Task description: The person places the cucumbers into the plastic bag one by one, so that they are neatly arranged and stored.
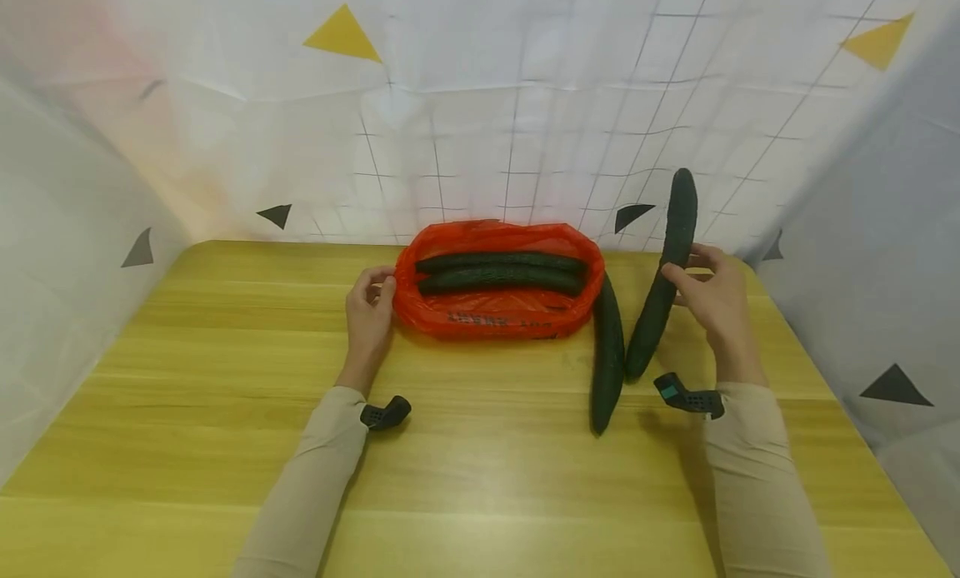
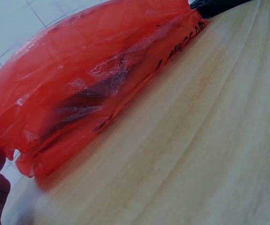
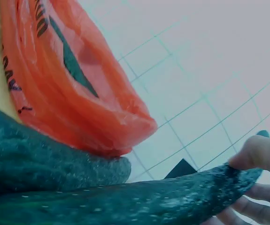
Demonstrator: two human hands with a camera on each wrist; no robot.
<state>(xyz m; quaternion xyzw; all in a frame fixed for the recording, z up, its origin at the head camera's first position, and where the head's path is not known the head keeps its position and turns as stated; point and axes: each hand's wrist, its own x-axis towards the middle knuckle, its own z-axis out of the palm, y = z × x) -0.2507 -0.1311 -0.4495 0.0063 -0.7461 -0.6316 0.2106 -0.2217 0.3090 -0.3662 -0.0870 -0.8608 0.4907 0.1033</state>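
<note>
A red plastic bag point(image 1: 495, 324) with its mouth spread wide sits toward the back of the table, with two cucumbers point(image 1: 501, 278) lying side by side in it. My left hand point(image 1: 369, 316) is at the bag's left end, fingers bent against its rim; in the left wrist view the fingertips point(image 2: 1, 185) are beside the bag's edge. My right hand point(image 1: 712, 299) grips a cucumber point(image 1: 662, 299) between thumb and fingers, its far end tilted up. Another cucumber point(image 1: 608, 361) lies on the table by the bag's right end, partly behind the bag's edge.
The wooden table point(image 1: 480, 478) ends at a white patterned sheet point(image 1: 480, 128) behind, with more sheeting at both sides. A dark wrist camera point(image 1: 386, 413) is strapped to the left wrist and another camera point(image 1: 686, 397) to the right.
</note>
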